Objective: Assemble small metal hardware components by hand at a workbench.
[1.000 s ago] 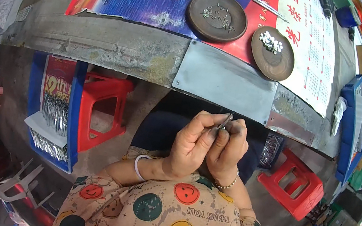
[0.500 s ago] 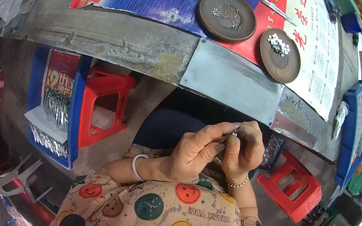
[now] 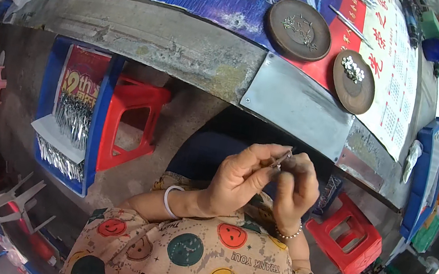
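Note:
My left hand [image 3: 240, 177], with a white bangle at its wrist, pinches a small slim metal piece [image 3: 284, 159] between thumb and fingertips. Close on its right is my right hand [image 3: 298, 189], a beaded bracelet at the wrist, its fingers curled in; whatever they hold is too small or hidden to make out. Both hands are above my lap, just short of the bench edge. On the bench beyond them sits a round brown dish [image 3: 279, 23] of thin metal pins. Beside it, a second brown dish [image 3: 353, 99] carries small white-and-silver round bits.
A grey metal plate [image 3: 300, 105] is fixed at the bench's near edge. A blue tray [image 3: 90, 161] of slim metal tools stands low at left, before a red stool [image 3: 134, 139]. Another red stool [image 3: 347, 236] is at right, below a blue bin [image 3: 419, 178]. Tweezers [image 3: 351, 26] lie on the poster.
The fingertips have drawn slightly apart, and the slim metal piece now shows between them. The bench has shifted right and up in view as my head moved.

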Demonstrator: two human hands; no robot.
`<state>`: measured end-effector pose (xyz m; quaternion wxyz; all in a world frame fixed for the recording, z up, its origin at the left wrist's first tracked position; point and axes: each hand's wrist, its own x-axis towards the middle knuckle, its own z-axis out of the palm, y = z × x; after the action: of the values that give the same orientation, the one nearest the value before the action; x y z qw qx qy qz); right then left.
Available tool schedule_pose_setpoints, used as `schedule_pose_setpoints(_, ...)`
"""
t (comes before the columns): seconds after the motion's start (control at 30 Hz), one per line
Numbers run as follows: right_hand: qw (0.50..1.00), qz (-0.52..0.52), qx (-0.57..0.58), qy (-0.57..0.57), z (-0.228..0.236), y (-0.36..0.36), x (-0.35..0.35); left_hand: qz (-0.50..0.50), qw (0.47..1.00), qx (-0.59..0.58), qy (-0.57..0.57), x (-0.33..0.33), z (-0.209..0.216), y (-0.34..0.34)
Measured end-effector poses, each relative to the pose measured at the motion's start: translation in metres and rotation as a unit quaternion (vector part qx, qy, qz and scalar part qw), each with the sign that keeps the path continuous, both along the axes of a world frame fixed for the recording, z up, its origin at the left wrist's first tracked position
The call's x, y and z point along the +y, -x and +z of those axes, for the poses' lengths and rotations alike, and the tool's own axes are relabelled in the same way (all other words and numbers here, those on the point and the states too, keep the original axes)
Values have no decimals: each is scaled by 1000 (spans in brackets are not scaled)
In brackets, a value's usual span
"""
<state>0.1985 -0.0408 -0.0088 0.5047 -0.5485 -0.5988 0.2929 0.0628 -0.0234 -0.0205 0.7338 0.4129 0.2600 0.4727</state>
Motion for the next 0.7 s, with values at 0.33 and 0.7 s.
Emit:
schedule_pose_setpoints(0.33, 984, -62, -152, -67, -21, 21, 4, 44, 988, 102, -104, 4, -17, -1)
schedule_pose_setpoints(0.7, 1000, -18, 12, -15, 1, 4, 18, -26, 999, 24, -14, 4, -7, 5)
